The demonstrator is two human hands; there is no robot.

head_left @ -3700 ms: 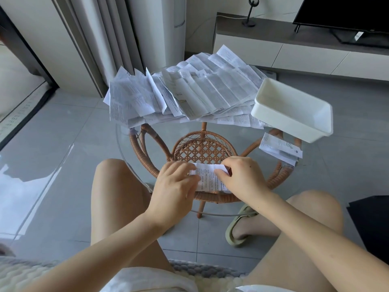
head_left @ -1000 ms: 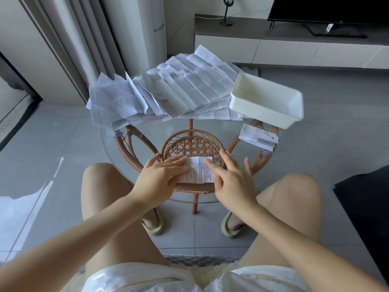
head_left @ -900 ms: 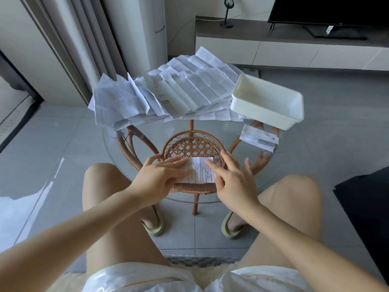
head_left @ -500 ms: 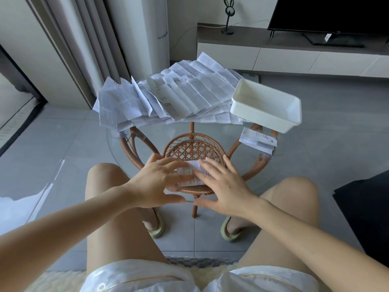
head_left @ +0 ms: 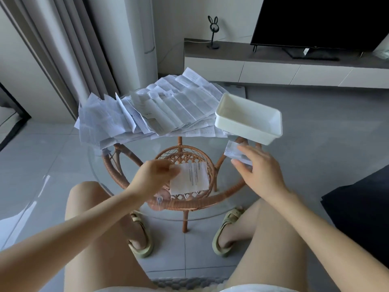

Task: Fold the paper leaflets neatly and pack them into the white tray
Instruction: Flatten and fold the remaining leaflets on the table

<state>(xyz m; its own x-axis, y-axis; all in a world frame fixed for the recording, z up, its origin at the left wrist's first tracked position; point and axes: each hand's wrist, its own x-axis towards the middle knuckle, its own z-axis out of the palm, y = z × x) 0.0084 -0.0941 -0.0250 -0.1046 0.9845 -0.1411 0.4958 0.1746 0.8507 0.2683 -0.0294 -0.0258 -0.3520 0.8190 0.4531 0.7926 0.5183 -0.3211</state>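
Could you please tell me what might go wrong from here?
The white tray sits at the rim of the glass table, so the right hand beside it might nudge it off. The unfolded leaflet pile overhangs the left edge and could slide. The left hand grips the folded leaflet by one edge; it may spring open.

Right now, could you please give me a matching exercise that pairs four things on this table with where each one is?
Things:
1 white tray
2 unfolded leaflets
3 folded leaflet
4 small folded stack

Places:
A in the middle, pinched by the left hand
B heaped at the far left
C at the far right
D just nearer than the tray, by the right hand, which is open

Pairs: 1-C, 2-B, 3-A, 4-D
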